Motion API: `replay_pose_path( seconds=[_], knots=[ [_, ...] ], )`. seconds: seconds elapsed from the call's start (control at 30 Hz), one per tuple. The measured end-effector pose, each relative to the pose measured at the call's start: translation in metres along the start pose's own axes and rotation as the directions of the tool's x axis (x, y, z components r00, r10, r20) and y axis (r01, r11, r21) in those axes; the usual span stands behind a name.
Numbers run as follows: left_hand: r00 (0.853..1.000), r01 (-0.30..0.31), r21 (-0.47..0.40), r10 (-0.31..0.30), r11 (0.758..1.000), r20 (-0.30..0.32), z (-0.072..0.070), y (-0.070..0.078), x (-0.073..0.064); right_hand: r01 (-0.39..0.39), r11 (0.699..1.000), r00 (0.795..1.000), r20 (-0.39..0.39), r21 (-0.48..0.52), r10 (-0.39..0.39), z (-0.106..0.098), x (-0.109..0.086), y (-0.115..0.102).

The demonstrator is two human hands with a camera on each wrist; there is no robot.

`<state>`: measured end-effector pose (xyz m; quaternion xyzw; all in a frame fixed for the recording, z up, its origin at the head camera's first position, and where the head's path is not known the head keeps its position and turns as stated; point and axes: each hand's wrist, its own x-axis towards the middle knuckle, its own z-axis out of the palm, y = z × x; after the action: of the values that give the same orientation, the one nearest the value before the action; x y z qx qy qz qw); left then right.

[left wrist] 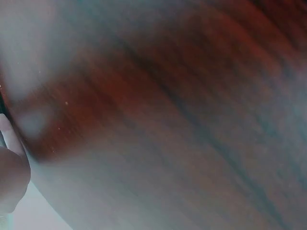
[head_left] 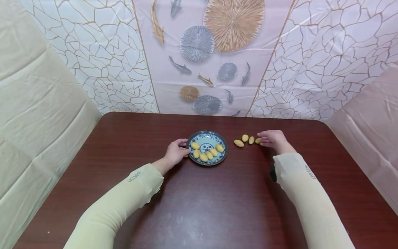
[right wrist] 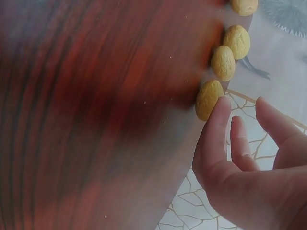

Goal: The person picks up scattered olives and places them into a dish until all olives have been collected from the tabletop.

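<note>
A blue-and-white patterned plate [head_left: 206, 138] with a dark rim holds several small yellow potato-like ovals [head_left: 203, 157]. At its left rim, my left hand [head_left: 175, 153] holds the edge, the thumb lying over the rim; how far the fingers reach underneath is hidden. To the right of the plate, more wrinkled yellow ovals [head_left: 239, 143] lie on the table. My right hand [head_left: 273, 139] is at the rightmost oval [right wrist: 209, 99], with thumb and fingers apart and one fingertip beside it. In the left wrist view only a sliver of the left hand [left wrist: 12, 177] appears.
The dark red-brown wooden table [head_left: 199, 200] has a glossy top and rounded far corners. Behind it hangs a patterned sheet [head_left: 199, 76] with fish and round motifs. Pale fabric [head_left: 37, 103] closes off the left side, and more fabric [head_left: 373, 121] the right.
</note>
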<state>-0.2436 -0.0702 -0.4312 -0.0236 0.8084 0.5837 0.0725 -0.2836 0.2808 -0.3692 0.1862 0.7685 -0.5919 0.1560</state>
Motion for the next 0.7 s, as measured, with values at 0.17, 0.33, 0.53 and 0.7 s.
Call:
replay_pose_path(
  seconds=[0.17,0.33,0.53,0.7],
  knots=[
    [1.0,-0.006,-0.027,0.006,1.0,0.0,0.0,0.0,-0.001,0.02,0.999,0.999,-0.045,-0.043,-0.022,0.006,0.002,0.002],
    [1.0,-0.011,-0.041,0.011,0.999,0.001,0.001,-0.002,-0.001,0.01,0.992,0.993,-0.116,-0.126,-0.025,0.005,0.01,0.005],
    [1.0,-0.002,-0.043,0.002,0.999,0.005,0.001,-0.001,-0.001,-0.016,0.977,0.989,-0.15,-0.211,-0.017,0.005,0.02,0.01],
    [1.0,0.004,-0.04,-0.004,0.999,0.003,0.0,0.0,-0.001,0.002,0.97,0.993,-0.117,-0.242,-0.031,0.001,0.029,0.015]
  ],
)
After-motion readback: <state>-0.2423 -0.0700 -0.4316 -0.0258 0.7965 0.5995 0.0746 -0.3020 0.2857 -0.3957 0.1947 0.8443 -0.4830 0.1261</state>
